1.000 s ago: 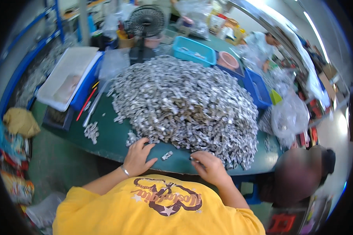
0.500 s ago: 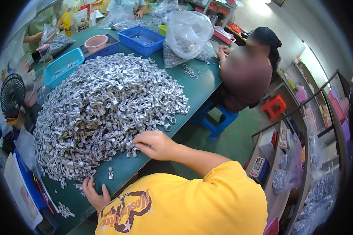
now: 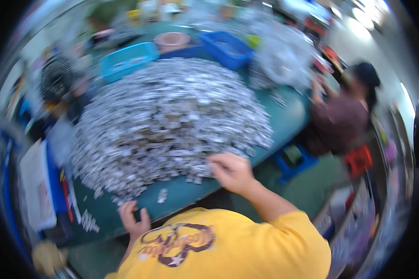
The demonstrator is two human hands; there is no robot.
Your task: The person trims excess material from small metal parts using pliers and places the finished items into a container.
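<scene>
Blurred reddish lettering [image 3: 198, 241] crosses the front of the yellow shirt [image 3: 265, 244], its wording unclear.

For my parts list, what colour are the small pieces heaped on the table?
The small pieces are silvery grey; head view, though blurred.

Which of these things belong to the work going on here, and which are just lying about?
Likely part of the work:
heap of small silvery pieces, right hand at its near edge
lone silvery piece, nearest the left hand

Probably just lying about:
dark fan
red stool
pink bowl
</scene>
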